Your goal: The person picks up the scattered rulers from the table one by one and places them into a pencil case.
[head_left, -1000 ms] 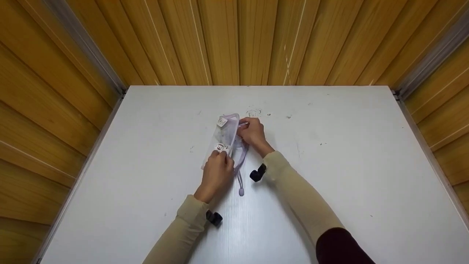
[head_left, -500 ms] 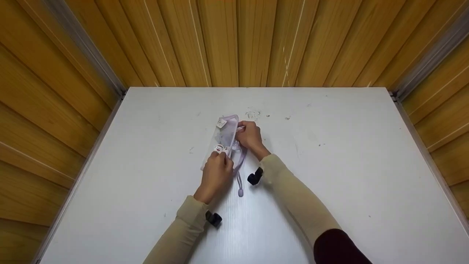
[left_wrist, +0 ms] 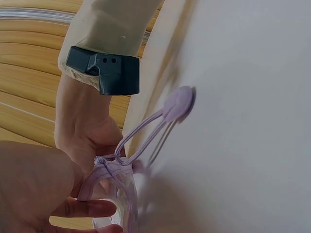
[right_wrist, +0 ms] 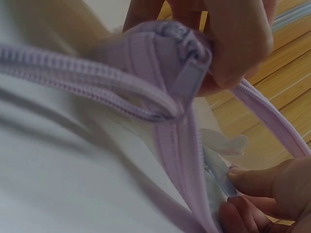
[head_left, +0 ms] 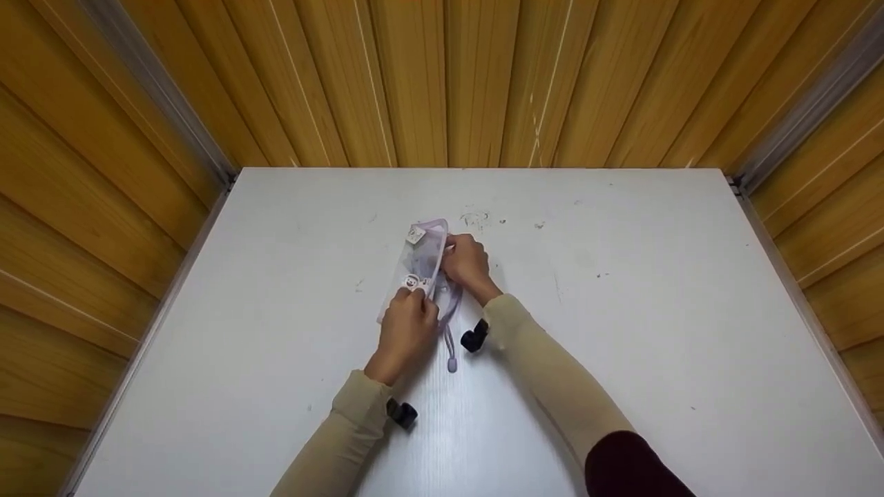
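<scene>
A see-through zip pouch (head_left: 420,257) with lilac trim lies on the white table, its zip undone along the right side. My left hand (head_left: 407,321) grips the pouch's near end, beside the lilac zip pull (right_wrist: 189,80). My right hand (head_left: 465,262) is at the pouch's mouth, its fingertips partly hidden behind the trim. In the right wrist view, its thumb and fingers pinch a small translucent greyish piece (right_wrist: 218,177) whose kind I cannot tell. From the near end hangs a looped lilac cord (left_wrist: 141,138) with an oval end piece (left_wrist: 178,103).
The white table (head_left: 621,331) carries some dark marks behind the pouch. Wood-patterned panels (head_left: 476,83) enclose its back and sides. A small black camera is strapped to each wrist, the left (head_left: 402,413) and the right (head_left: 474,336).
My right hand has moved slightly nearer and left, its fingertips further behind the pouch's trim. The left hand keeps its hold at the near end.
</scene>
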Action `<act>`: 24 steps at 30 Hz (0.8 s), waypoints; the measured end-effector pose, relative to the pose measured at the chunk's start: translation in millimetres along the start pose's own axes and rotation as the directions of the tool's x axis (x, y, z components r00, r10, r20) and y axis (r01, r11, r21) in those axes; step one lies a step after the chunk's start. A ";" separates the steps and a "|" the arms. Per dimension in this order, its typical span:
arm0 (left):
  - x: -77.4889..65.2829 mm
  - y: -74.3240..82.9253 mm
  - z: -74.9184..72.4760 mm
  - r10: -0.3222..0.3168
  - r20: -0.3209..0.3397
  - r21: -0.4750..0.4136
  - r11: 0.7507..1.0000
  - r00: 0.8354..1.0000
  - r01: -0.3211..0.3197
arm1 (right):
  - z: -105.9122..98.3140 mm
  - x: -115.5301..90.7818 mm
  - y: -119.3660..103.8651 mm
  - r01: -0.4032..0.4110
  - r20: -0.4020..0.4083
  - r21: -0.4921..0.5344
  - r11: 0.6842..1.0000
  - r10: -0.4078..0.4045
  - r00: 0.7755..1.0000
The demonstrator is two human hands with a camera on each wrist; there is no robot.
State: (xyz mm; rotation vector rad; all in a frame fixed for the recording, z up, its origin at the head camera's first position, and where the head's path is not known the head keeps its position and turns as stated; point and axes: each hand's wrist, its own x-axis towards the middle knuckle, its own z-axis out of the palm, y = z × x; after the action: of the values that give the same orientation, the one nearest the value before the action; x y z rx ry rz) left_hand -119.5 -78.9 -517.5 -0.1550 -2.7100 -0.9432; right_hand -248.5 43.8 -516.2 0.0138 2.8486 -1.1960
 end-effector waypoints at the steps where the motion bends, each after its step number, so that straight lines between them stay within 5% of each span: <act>1: -0.2 -0.6 0.3 0.000 -0.004 0.002 1.000 1.000 0.000 | 0.7 0.0 -0.1 0.003 0.000 -0.012 1.000 -0.003 1.000; 15: -2.4 -5.0 4.1 0.082 -0.086 0.021 0.997 0.993 -0.080 | 4.2 -0.2 0.4 0.018 -0.003 -0.067 0.998 -0.018 1.000; 24: -1.8 -5.1 5.3 0.052 -0.060 0.011 0.999 0.997 -0.051 | 3.8 0.5 1.0 -0.009 0.011 -0.029 1.000 0.009 1.000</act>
State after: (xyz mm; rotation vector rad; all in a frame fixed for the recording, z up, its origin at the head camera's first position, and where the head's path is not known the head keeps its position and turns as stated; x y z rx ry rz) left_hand -119.9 -79.6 -525.0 -0.1902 -2.6417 -0.9050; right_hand -248.8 41.9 -519.6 0.0186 2.8532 -1.1489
